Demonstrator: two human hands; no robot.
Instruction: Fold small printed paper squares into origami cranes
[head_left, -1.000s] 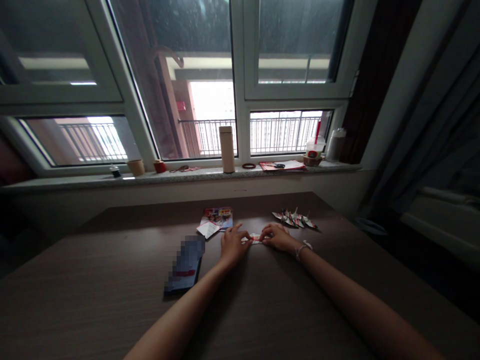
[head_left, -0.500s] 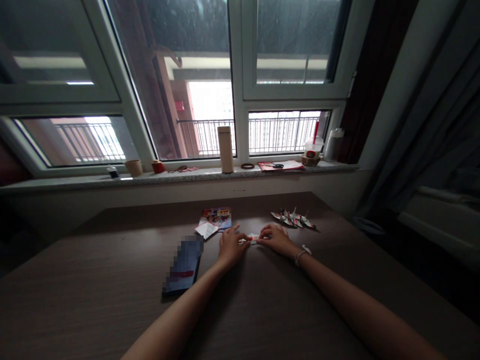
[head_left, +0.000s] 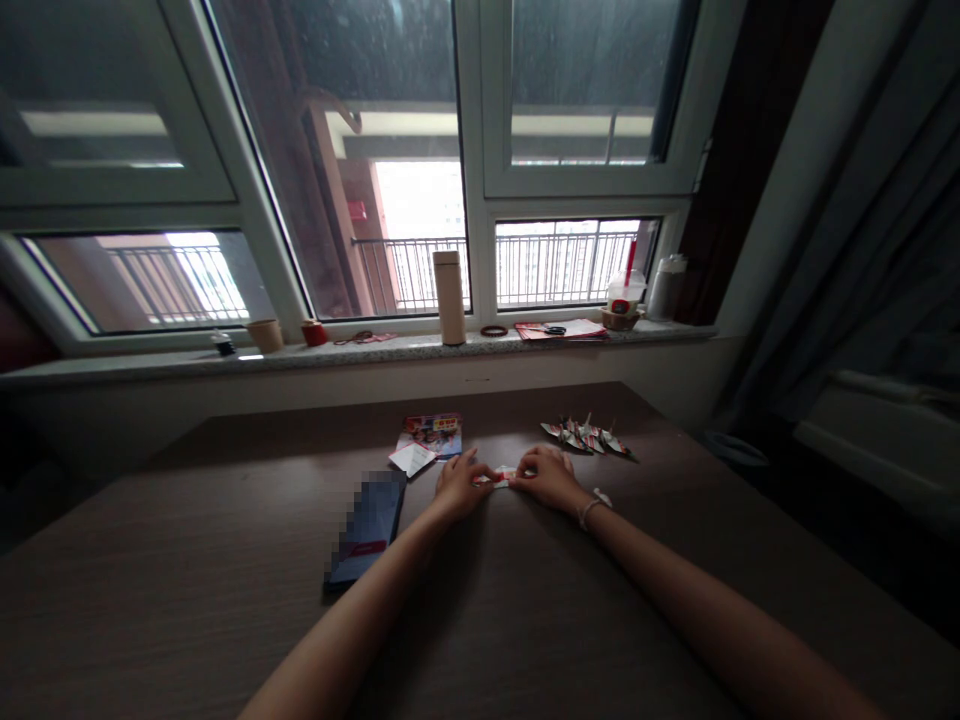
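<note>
A small piece of printed paper (head_left: 503,477), white with some red, lies on the brown table (head_left: 247,500) between my hands. My left hand (head_left: 460,487) pinches its left end between thumb and fingers. At its right end, my right hand (head_left: 550,480) grips the paper in the same way; a pale bracelet circles that wrist. My fingers cover both ends, so the folds are hard to make out. Beyond my right hand sit several folded paper pieces (head_left: 589,435) with pointed tips. Behind my left hand lie a colourful printed leaflet (head_left: 431,436) and a white paper piece (head_left: 412,458).
A phone (head_left: 367,530), partly blurred out, lies beside my left forearm. On the windowsill (head_left: 412,352) stand a tan bottle (head_left: 450,300), a drink cup with a red straw (head_left: 625,295), a brown paper cup (head_left: 265,335), and papers (head_left: 577,330) with scissors (head_left: 555,330) on top.
My right hand has shifted slightly left along the paper, and my left hand has moved a little left too. Both still pinch the paper.
</note>
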